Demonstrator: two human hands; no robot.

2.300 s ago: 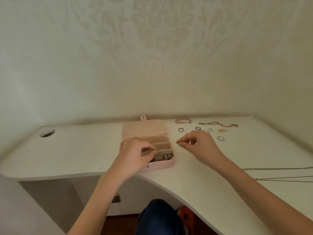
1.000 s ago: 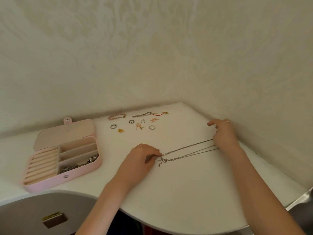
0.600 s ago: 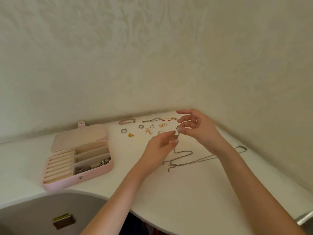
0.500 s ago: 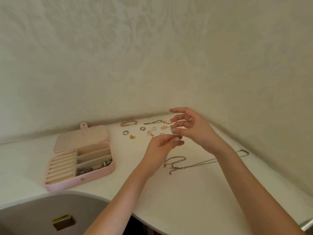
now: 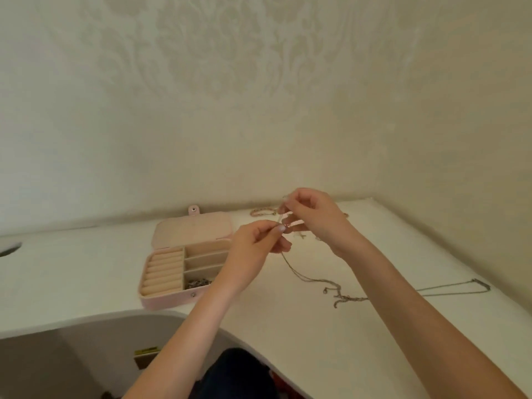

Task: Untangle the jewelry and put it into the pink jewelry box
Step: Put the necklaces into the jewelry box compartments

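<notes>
The pink jewelry box (image 5: 169,301) lies open on the white desk, lid flat behind it, with a clump of silver jewelry (image 5: 198,282) in its front compartment. Just right of the box, my left hand (image 5: 253,249) and my right hand (image 5: 313,220) meet above the desk, fingertips pinched on one end of a thin silver chain necklace (image 5: 305,279). The chain hangs down from my fingers and trails right across the desk to a far loop (image 5: 478,285), partly under my right forearm.
A beaded bracelet (image 5: 262,211) and small pieces lie by the back wall, mostly hidden by my hands. The desk (image 5: 331,341) has a curved front cutout, a cable hole (image 5: 8,249) at far left, and walls behind and to the right.
My hands lifted one end of the necklace off the desk and drew closer together. The view swung left, so the box now sits nearer the middle.
</notes>
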